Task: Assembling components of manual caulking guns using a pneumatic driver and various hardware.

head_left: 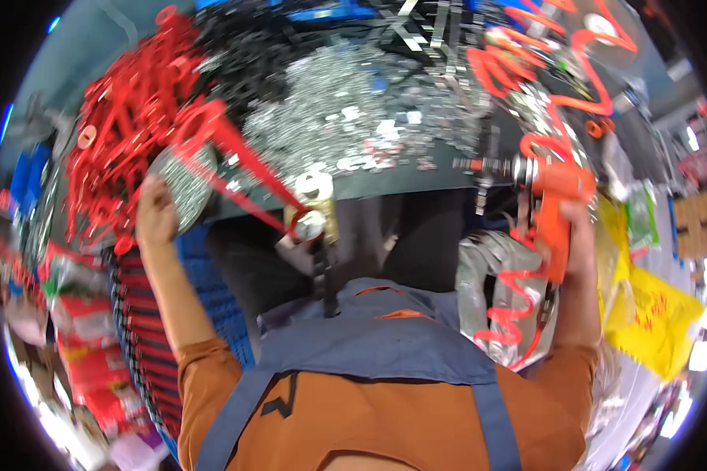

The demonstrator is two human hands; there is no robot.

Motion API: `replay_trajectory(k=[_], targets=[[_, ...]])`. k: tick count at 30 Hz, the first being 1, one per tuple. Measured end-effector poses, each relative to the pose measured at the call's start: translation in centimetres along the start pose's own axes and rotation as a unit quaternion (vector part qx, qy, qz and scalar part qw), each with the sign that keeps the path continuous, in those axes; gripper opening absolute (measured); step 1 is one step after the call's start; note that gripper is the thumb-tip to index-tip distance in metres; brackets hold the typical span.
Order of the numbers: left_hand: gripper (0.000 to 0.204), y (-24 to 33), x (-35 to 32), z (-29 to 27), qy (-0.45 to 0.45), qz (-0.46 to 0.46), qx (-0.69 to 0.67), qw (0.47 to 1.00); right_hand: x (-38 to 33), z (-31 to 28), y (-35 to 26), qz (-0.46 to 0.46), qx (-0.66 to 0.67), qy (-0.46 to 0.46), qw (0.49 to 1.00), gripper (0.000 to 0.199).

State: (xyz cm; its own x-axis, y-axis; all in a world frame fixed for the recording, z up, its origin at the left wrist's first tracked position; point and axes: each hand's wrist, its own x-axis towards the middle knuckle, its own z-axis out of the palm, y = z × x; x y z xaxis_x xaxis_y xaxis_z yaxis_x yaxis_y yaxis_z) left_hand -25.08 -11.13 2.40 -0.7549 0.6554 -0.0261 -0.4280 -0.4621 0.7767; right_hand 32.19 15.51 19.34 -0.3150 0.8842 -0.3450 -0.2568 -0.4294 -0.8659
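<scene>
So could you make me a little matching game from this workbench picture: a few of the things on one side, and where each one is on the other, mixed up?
Things:
1. orange power tool
2. heap of red plastic parts
3. pile of small silvery metal pieces
4. yellow bag

Places:
A. middle of the bench, at the far side
B. gripped in the right hand
C. low on the person's right, beside the right arm
D. on the person's left, above the left hand

Pairs: 1-B, 2-D, 3-A, 4-C
</scene>
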Motion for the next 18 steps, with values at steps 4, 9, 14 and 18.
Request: replay_trajectory(k=[4,9,14,18], targets=[[0.01,-4.5,-8.9,12.7,0.002,-0.066,-0.151,0.986,-2.8,3.4,5.2,0.075,-0.126,-0.233,0.961,0.057],[0.013,-9.0,-17.3,14.9,-0.078,-0.198,-0.162,0.964,-0.9,8.7,7.8,0.125,-0.194,-0.461,0.857,0.045],[0.014,-9.5,-18.6,15.5,-0.047,-0.224,-0.223,0.948,-0.4,11.6,8.7,0.167,-0.183,-0.438,0.864,0.043],[0.013,-9.6,-17.9,15.3,-0.06,-0.234,-0.217,0.946,-0.3,11.8,8.9,0.161,-0.184,-0.43,0.869,0.043]])
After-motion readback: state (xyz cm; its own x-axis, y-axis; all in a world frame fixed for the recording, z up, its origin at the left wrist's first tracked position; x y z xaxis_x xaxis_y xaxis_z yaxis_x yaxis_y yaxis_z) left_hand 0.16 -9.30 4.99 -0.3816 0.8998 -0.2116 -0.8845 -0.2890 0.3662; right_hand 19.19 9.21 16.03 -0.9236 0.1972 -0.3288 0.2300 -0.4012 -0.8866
